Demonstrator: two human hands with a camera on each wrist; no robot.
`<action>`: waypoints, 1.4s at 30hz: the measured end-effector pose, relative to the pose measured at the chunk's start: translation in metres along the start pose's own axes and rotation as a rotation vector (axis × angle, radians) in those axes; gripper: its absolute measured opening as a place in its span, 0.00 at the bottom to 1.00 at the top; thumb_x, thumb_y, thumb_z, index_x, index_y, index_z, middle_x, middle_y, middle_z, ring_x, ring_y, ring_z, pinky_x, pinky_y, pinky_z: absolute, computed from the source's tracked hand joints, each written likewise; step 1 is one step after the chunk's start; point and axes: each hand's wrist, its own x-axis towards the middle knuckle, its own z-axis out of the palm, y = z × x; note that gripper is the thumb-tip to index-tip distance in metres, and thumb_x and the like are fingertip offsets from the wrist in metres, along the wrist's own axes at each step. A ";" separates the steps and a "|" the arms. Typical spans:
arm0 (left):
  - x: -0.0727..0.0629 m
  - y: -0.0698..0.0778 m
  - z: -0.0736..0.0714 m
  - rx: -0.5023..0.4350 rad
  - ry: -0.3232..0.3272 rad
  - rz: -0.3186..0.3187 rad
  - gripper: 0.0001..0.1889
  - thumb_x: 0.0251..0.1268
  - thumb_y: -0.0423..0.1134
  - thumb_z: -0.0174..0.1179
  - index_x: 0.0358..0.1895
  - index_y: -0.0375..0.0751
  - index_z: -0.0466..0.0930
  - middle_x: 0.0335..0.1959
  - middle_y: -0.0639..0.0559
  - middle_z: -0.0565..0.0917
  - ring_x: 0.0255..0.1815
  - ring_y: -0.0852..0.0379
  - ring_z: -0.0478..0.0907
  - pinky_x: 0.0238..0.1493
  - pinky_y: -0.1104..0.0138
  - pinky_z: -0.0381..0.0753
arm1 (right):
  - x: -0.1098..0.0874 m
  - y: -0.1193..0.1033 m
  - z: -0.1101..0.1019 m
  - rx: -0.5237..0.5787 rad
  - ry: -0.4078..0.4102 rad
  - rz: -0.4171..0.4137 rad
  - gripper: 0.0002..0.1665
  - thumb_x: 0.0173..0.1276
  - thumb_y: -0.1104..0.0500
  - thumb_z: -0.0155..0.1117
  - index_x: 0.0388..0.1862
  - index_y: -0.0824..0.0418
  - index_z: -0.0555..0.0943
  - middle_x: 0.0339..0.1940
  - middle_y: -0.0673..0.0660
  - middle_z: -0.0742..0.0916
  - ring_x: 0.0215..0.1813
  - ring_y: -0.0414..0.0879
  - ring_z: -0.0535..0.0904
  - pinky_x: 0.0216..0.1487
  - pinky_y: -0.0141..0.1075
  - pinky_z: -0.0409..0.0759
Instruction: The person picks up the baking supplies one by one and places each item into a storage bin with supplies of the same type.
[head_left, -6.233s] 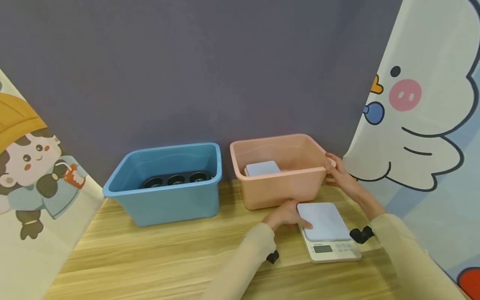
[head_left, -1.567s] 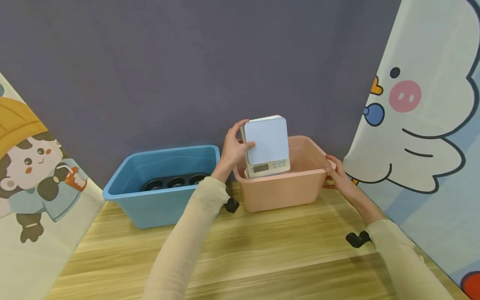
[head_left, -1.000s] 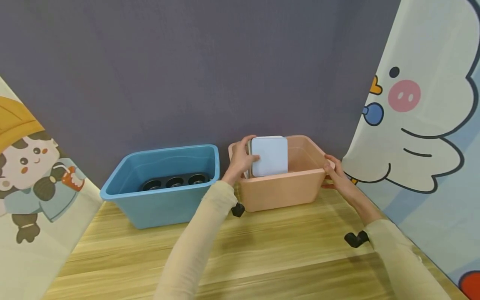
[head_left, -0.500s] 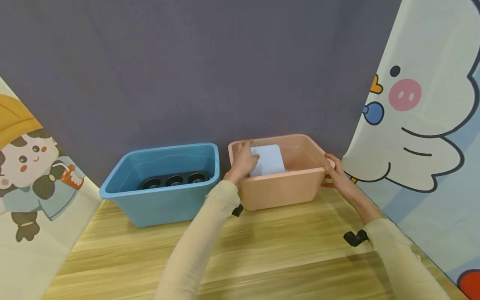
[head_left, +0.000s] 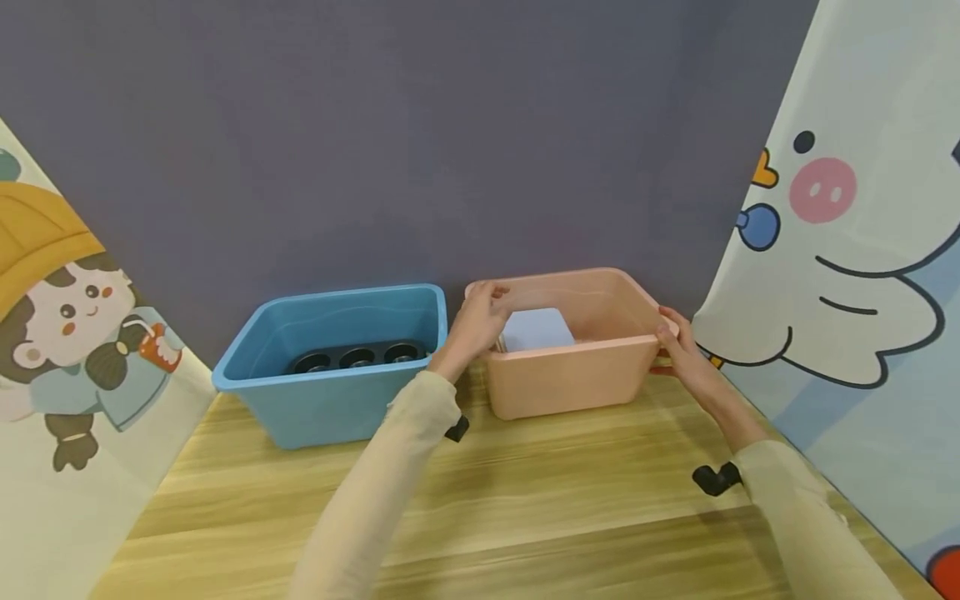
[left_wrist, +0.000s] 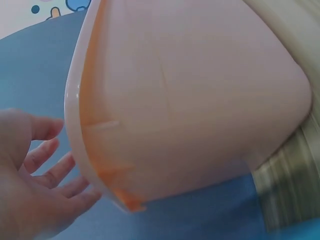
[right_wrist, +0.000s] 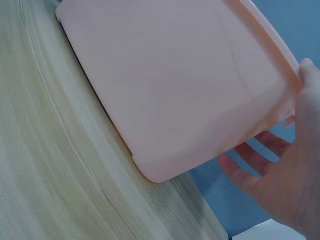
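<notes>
A white-topped kitchen scale [head_left: 537, 328] lies inside the pink plastic bin [head_left: 558, 379], toward its left end; the front wall hides its lower part. Over the bin's left rim is my left hand [head_left: 478, 319], holding nothing. In the left wrist view its fingers [left_wrist: 56, 172] are spread and loosely bent beside the rim. My right hand [head_left: 681, 346] grips the bin's right front corner. The right wrist view shows the thumb at the rim and the fingers [right_wrist: 240, 172] against the side wall.
A blue plastic bin [head_left: 352, 404] stands left of the pink one, with a dark muffin tin [head_left: 356, 357] inside. Both bins stand on a wood-grain table [head_left: 480, 517], before a grey backdrop [head_left: 420, 142]. Cartoon-printed panels [head_left: 847, 275] flank the table.
My left hand took a kitchen scale from the table, lowered it into the pink bin and let go, then drew back to the left rim. My right hand stayed on the bin's corner.
</notes>
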 end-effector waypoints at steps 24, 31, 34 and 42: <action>-0.058 -0.030 -0.040 0.095 0.045 0.090 0.18 0.74 0.41 0.55 0.64 0.44 0.74 0.62 0.47 0.75 0.64 0.46 0.73 0.64 0.50 0.73 | 0.008 0.010 0.003 0.014 0.069 -0.015 0.39 0.82 0.43 0.32 0.81 0.47 0.30 0.78 0.74 0.50 0.58 0.49 0.72 0.47 0.33 0.82; -0.085 -0.035 -0.054 0.118 0.054 0.091 0.18 0.75 0.43 0.56 0.64 0.47 0.73 0.63 0.50 0.74 0.64 0.47 0.72 0.61 0.49 0.75 | -0.003 0.011 -0.001 -0.125 0.151 -0.031 0.40 0.83 0.45 0.32 0.81 0.57 0.30 0.74 0.76 0.57 0.67 0.70 0.63 0.42 0.21 0.73; -0.098 -0.043 -0.064 0.116 0.071 0.096 0.18 0.74 0.42 0.56 0.64 0.46 0.74 0.62 0.50 0.75 0.64 0.47 0.72 0.60 0.50 0.75 | -0.010 0.010 -0.003 -0.227 0.172 -0.083 0.38 0.82 0.49 0.39 0.82 0.61 0.41 0.72 0.74 0.63 0.66 0.69 0.66 0.46 0.25 0.73; -0.137 -0.066 -0.088 0.168 0.174 0.166 0.16 0.72 0.37 0.59 0.60 0.43 0.77 0.57 0.46 0.78 0.59 0.46 0.74 0.59 0.48 0.74 | -0.033 0.009 -0.008 -0.414 0.145 -0.071 0.42 0.78 0.45 0.51 0.82 0.57 0.49 0.75 0.76 0.59 0.70 0.78 0.57 0.57 0.72 0.63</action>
